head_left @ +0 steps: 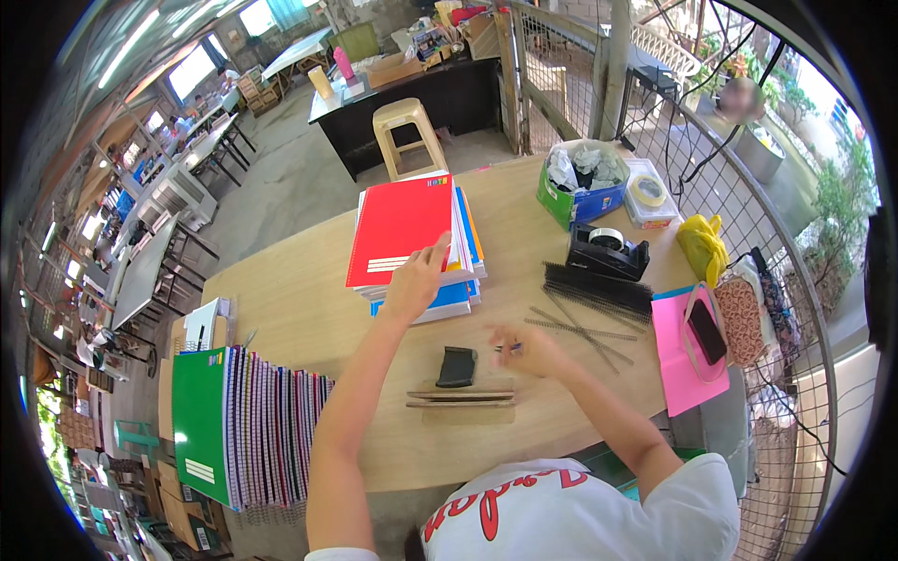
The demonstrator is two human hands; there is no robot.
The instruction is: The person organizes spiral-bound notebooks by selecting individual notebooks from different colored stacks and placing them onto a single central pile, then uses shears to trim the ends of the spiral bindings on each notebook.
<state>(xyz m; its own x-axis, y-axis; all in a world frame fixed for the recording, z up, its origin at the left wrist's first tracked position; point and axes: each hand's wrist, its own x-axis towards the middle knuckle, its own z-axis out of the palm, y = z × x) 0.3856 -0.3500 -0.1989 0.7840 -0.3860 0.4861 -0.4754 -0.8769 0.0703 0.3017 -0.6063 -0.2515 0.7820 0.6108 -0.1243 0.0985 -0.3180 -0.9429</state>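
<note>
My left hand (416,279) rests on the near edge of a stack of notebooks (412,234) topped by a red cover, fingers spread along the pages. My right hand (524,348) hovers low over the wooden table (281,299), pinching a small dark thing with a blue tip; its kind is too small to tell. A small black clip-like tool (456,366) lies between my hands. Just in front of it lie thin wooden strips (460,398). Black spiral binding coils (597,290) lie to the right of my right hand.
A row of spiral notebooks with a green cover (238,421) fans out at the left. A black tape dispenser (606,251), a green-blue box of bags (582,182), a tape roll in a clear box (647,194), a pink folder with a phone (687,346) sit right. A beige stool (404,136) stands beyond.
</note>
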